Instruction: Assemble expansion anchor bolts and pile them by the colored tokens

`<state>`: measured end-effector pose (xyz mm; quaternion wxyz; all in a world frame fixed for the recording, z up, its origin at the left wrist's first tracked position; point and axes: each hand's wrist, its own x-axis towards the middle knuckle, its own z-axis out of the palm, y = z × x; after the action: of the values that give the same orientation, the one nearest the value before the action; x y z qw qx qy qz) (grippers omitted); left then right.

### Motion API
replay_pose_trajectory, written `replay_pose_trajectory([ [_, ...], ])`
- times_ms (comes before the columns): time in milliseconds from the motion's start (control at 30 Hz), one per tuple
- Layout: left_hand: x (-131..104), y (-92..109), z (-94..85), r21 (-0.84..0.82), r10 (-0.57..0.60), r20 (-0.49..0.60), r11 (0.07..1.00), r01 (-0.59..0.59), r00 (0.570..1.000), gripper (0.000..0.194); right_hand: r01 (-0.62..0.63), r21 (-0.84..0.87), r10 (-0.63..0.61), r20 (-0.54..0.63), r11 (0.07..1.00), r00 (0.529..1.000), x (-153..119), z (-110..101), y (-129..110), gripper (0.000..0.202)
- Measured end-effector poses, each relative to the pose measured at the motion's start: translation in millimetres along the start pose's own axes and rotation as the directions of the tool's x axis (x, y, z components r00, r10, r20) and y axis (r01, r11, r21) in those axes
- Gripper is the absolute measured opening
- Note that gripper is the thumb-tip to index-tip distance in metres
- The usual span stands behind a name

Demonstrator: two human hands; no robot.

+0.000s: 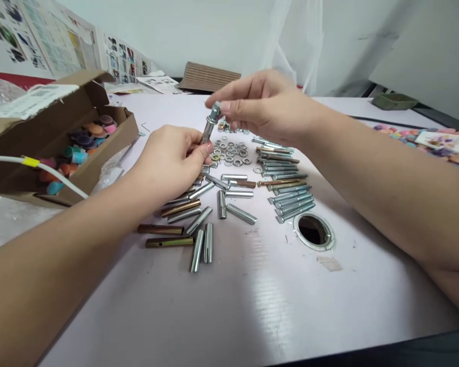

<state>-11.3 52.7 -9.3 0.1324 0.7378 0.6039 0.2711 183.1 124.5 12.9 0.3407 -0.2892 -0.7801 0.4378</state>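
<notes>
An expansion bolt (208,128) with a metal sleeve, a washer and a nut at its top is held tilted over the table. The fingers and thumb of my left hand (172,158) close around its lower sleeve. At the nut end, the thumb and fingertips of my right hand (258,104) pinch the top. Below my hands lie loose metal sleeves (241,214), silver and brassy. Silver washers (231,150) are scattered just behind them. Under my right forearm, bolts (290,196) lie in a column. Small nuts (224,125) show partly behind my right hand.
On the left stands an open cardboard box (126,127) of colourful caps, with a white cable (61,176) across it. A ringed hole (314,232) sits in the white table (199,316). Colourful pieces (398,133) and a green tray (393,101) are at the far right.
</notes>
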Motion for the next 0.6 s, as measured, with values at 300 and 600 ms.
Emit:
replay_pose_trajectory([
  [300, -0.1, -1.1, 0.6, 0.006, -0.015, 0.001, 1.000, 0.015, 1.000, 0.029, 0.063, -0.237, -0.065, 0.000, 0.970, 0.998, -2.3, 1.4, -11.7, 0.019],
  [600, -1.1, 1.1, -2.5, 0.074, 0.064, -0.022, 0.995, -0.062, 0.998, 0.028, 0.133, -0.597, -0.092, 0.100, 0.791, 0.991, -8.6, -12.9, -31.4, 0.014],
])
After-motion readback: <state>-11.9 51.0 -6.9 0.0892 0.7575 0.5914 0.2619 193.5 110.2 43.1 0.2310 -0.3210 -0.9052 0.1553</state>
